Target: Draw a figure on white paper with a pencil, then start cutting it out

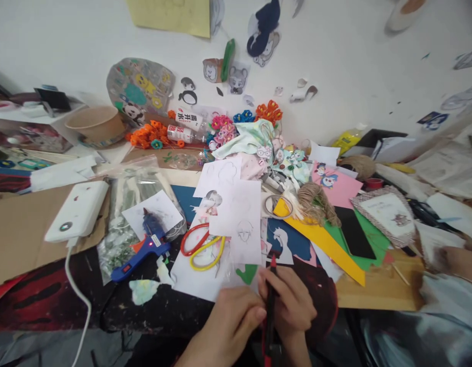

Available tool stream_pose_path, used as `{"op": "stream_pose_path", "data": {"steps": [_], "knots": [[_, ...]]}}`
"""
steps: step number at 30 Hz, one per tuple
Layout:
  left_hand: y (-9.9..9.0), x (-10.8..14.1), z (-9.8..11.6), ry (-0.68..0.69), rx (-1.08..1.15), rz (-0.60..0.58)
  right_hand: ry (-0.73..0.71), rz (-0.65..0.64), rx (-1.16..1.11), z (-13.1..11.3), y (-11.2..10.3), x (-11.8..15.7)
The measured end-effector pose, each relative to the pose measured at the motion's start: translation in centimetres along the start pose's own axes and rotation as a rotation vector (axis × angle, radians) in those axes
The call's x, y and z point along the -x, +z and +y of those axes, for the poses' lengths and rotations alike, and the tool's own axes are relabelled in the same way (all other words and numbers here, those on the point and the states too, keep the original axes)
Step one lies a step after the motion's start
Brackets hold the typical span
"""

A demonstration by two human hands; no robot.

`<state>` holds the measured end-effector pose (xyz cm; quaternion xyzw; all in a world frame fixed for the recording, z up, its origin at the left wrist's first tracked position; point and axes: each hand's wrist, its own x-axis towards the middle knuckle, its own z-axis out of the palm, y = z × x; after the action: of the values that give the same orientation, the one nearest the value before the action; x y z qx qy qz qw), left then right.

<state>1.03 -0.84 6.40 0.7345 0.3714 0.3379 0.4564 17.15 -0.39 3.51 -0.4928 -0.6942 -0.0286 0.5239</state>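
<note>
My right hand (291,298) is closed around a black and red pen-like tool (271,303), which stands nearly upright at the front edge of the table. Close beside it on the left, my left hand (236,316) has its fingers curled near the tool; what it holds, if anything, is hidden. Just beyond my hands lie a green paper piece (246,273) under clear film and a sheet with a pencil-drawn face (244,232). Scissors with red and yellow handles (207,247) rest on white paper to the left. A white cutout (282,244) lies on dark blue paper.
A blue glue gun (152,250) and a white power bank (77,211) with a cable lie left. Right are a yellow strip (323,242), twine (316,201), tape (277,206) and a black phone (354,232). Another person's arm (460,262) shows at far right.
</note>
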Motion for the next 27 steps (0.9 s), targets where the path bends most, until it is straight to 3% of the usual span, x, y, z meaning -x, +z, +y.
{"op": "stream_pose_path", "data": {"steps": [4,7,10,11,15,20,27], "knots": [[-0.6,-1.0,-2.1,0.235,-0.552,0.364,0.439,0.021,-0.043,0.7,0.1,-2.1],[-1.0,-1.6,-4.0,0.276,-0.816,0.439,0.653,-0.094,-0.225,2.3,1.0,-4.8],[-1.2,-1.9,-4.9,0.303,-0.879,0.405,0.645,-0.325,-0.374,3.8,2.7,-7.0],[-1.3,-1.9,-5.0,0.304,-0.885,0.395,0.673,-0.345,-0.408,4.1,3.3,-7.3],[-1.1,-1.8,-5.1,0.277,-0.868,0.387,0.825,-0.288,-0.430,3.8,5.1,-7.0],[-0.9,-1.8,-5.2,0.250,-0.842,0.393,0.829,-0.377,-0.373,2.9,5.3,-5.7],[-1.2,-2.0,-5.0,0.241,-0.827,0.373,0.830,-0.365,-0.304,3.1,5.3,-5.4]]}}
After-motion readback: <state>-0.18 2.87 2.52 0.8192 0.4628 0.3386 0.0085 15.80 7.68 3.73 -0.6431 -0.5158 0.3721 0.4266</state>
